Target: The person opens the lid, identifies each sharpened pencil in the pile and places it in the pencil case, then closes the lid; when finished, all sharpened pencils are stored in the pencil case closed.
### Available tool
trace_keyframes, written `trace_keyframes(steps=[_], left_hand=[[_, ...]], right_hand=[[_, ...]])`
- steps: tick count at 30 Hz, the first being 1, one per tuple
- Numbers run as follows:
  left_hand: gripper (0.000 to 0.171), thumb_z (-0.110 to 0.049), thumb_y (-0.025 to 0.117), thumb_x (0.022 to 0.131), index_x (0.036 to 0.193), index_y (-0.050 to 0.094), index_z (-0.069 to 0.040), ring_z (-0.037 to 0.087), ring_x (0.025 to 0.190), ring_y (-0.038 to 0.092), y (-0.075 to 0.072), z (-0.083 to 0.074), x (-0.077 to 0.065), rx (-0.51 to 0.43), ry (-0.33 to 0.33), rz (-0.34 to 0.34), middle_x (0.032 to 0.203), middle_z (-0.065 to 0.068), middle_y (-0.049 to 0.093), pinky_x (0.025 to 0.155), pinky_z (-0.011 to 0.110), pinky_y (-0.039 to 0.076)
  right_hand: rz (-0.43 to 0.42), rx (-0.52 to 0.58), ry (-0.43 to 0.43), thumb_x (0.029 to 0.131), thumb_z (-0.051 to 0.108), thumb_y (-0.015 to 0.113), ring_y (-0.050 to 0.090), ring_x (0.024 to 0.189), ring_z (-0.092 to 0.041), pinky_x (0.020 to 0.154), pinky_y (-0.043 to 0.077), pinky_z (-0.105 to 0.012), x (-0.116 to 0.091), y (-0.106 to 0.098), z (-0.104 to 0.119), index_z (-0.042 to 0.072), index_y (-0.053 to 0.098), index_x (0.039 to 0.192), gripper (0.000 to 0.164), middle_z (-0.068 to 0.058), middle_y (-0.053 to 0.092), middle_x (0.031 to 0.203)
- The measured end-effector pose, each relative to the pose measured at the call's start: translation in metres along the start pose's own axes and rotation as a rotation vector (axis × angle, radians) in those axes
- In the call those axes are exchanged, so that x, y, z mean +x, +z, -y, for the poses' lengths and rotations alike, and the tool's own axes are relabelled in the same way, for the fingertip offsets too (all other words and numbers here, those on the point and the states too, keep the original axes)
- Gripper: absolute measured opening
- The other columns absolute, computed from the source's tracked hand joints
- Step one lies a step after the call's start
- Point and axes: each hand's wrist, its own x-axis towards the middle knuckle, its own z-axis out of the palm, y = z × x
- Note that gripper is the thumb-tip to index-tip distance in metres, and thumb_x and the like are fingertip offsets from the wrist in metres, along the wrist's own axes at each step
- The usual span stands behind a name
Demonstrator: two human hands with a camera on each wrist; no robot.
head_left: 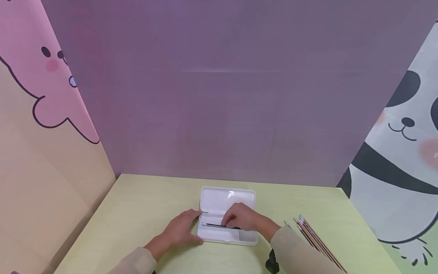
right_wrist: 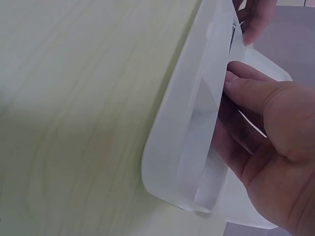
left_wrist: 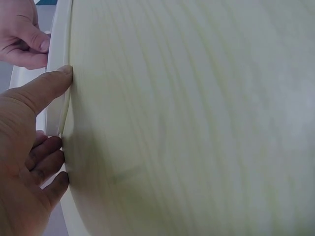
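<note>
A white plastic pencil case [head_left: 219, 237] lies on the table with its lid [head_left: 217, 199] raised toward the back. My left hand [head_left: 181, 229] holds the case's left end, thumb at the front corner and fingers toward the hinge side. Over the tray, my right hand [head_left: 243, 217] pinches a dark pencil [head_left: 213, 225] that lies lengthwise along the case. The pencil's pale end points left, and part of its length is covered by the fingers. In the right wrist view, the right hand [right_wrist: 275, 132] reaches over the case's front wall [right_wrist: 179, 128].
Several striped pencils [head_left: 313, 238] lie side by side on the wooden table [head_left: 154, 198] to the right, partly behind the right sleeve [head_left: 297, 251]. Another pencil's tip [head_left: 286, 223] shows beside them. A purple panel [head_left: 226, 114] rises behind the table.
</note>
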Motion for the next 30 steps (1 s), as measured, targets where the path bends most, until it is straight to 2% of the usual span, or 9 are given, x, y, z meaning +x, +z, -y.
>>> trace_keyframes(steps=[10,18,25,30], left_hand=[[0.093,-0.043,0.092,0.068,0.145,0.054,-0.009,0.024,0.121,0.06,0.002,0.003,0.0,0.002,0.006,-0.012,0.128,0.003,0.064,0.106,0.049,0.051],[0.093,-0.044,0.092,0.068,0.145,0.054,-0.01,0.024,0.121,0.059,0.002,0.003,0.0,0.004,0.008,-0.014,0.128,0.001,0.063,0.106,0.049,0.052],[0.092,-0.044,0.093,0.066,0.143,0.056,-0.01,0.023,0.119,0.059,0.001,0.003,0.001,0.013,0.026,-0.022,0.126,0.001,0.064,0.106,0.048,0.052],[0.09,-0.044,0.092,0.066,0.141,0.057,-0.009,0.022,0.118,0.059,-0.002,-0.001,0.002,0.035,0.032,-0.013,0.125,0.0,0.064,0.105,0.046,0.052]], right_hand=[[-0.016,0.009,0.007,0.086,0.001,0.079,0.064,0.078,-0.003,0.073,0.055,-0.02,-0.002,0.0,0.0,0.014,0.083,0.093,0.015,0.007,0.077,0.084],[-0.067,0.021,-0.064,0.088,0.007,0.079,0.066,0.082,-0.004,0.077,0.056,-0.022,-0.011,-0.012,-0.005,0.009,0.08,0.099,0.011,0.002,0.077,0.089],[-0.114,0.171,-0.07,0.091,0.01,0.076,0.067,0.08,-0.013,0.06,0.058,-0.028,-0.04,-0.038,-0.002,0.0,0.073,0.112,0.023,-0.009,0.074,0.096],[-0.143,0.205,0.003,0.093,0.012,0.075,0.068,0.086,-0.014,0.063,0.062,-0.035,-0.071,-0.055,-0.008,-0.001,0.07,0.118,0.029,-0.008,0.073,0.098]])
